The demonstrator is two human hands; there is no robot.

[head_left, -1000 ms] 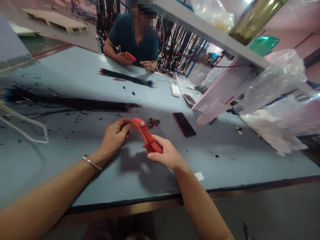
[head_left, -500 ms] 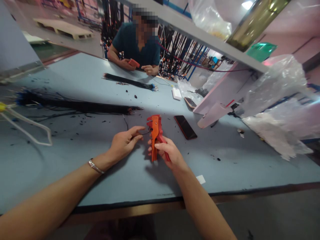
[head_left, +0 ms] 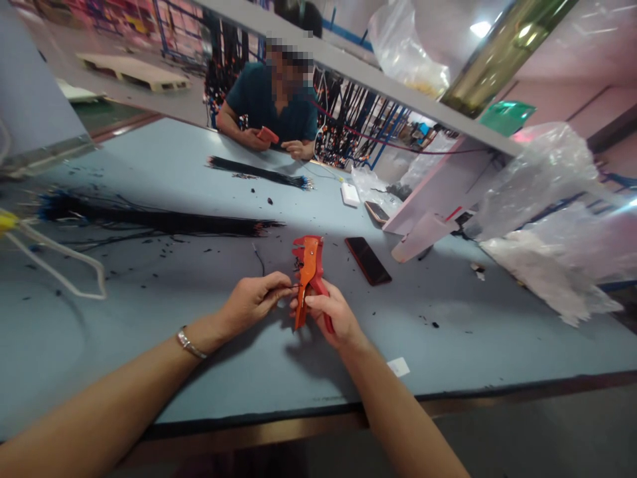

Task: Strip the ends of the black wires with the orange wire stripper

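My right hand is wrapped round the handles of an orange and red wire stripper, its jaws pointing away from me. Left of the tool, my left hand pinches a thin black wire between thumb and fingers. One end of that wire reaches the stripper's side; exactly where it ends is hidden. Another stretch of dark wire with a pale tip rises behind my left fingers. Further off on the left lies a thick bundle of black wires with blue ends.
A dark phone lies right of the stripper. Beyond are a smaller wire bundle, a white box and another phone. A person sits opposite, holding a red object. Plastic bags cover the right side; black scraps dot the table.
My left hand has closed its fingers on the wire and sits nearer the stripper's handles. The stripper is tilted slightly more. The whole view has shifted a little.
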